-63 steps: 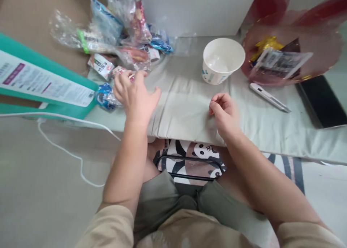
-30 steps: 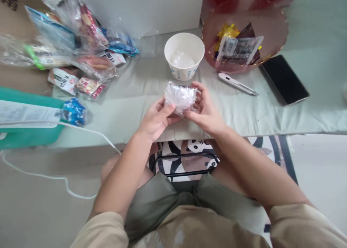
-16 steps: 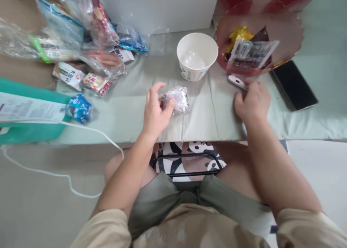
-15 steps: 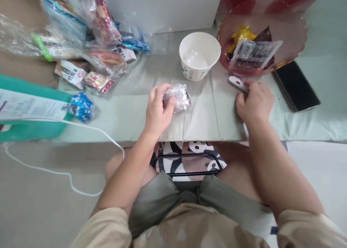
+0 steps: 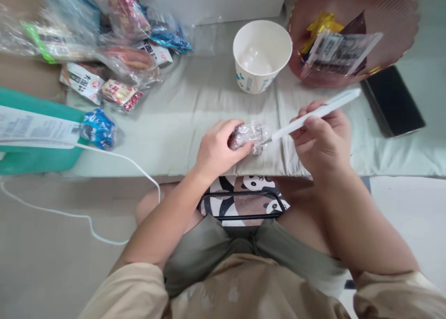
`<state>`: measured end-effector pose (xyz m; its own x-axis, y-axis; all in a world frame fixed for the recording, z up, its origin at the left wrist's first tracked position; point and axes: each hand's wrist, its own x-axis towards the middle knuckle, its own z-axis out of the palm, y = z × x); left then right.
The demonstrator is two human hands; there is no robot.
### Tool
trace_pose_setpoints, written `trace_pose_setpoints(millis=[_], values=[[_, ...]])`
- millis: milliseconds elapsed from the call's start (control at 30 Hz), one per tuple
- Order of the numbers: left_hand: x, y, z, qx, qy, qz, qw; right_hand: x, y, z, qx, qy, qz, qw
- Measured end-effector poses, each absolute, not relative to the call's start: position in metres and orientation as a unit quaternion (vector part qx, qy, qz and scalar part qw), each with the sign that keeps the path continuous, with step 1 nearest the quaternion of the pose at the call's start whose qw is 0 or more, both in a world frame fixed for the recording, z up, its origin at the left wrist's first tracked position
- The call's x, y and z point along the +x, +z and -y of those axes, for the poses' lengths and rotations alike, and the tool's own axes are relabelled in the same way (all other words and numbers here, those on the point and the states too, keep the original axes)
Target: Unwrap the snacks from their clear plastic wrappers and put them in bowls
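Note:
My left hand (image 5: 223, 147) is closed around a small package in crinkled clear plastic (image 5: 249, 137), with something dark inside, held low over the cloth-covered table. In my right hand (image 5: 322, 140) is a slim white utility knife (image 5: 313, 116), gripped between thumb and fingers. Its thin metal tip points left and meets the right end of the plastic package; whether it has pierced the wrap I cannot tell. Just beyond the package stands a white paper cup (image 5: 261, 59) with a blue print, and something clear lies at its bottom.
Behind my right hand sits a pink translucent bowl (image 5: 397, 40) with several packets, beside a black phone (image 5: 393, 100). Wrapped snacks (image 5: 83, 82) pile up at the back left. A blue wrapped item (image 5: 99, 129), a green container (image 5: 45, 163) and a white cable (image 5: 128, 159) are at the left.
My right hand has raised the utility knife from the table and brought its tip to the package. My left hand has shifted right with the package. The view has moved slightly.

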<state>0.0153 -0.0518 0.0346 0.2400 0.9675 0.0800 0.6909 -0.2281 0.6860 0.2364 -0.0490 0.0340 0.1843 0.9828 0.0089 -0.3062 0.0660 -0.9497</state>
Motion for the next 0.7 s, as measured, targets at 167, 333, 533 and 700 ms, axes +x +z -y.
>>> trace_pose_setpoints(millis=[167, 333, 533, 700], values=[[0.024, 0.027, 0.053, 0.751, 0.258, -0.573, 0.203, 0.235, 0.035, 0.045, -0.422, 0.53, 0.366, 0.638], [0.027, 0.026, 0.052, 0.752, 0.264, -0.561, 0.222, 0.222, 0.027, 0.051, -0.465, 0.529, 0.374, 0.603], [0.028, 0.029, 0.053, 0.752, 0.274, -0.555, 0.227, 0.212, 0.02, 0.046, -0.513, 0.528, 0.35, 0.579], [0.026, 0.03, 0.053, 0.749, 0.272, -0.559, 0.231, 0.231, 0.015, 0.031, -0.576, 0.51, 0.274, 0.577]])
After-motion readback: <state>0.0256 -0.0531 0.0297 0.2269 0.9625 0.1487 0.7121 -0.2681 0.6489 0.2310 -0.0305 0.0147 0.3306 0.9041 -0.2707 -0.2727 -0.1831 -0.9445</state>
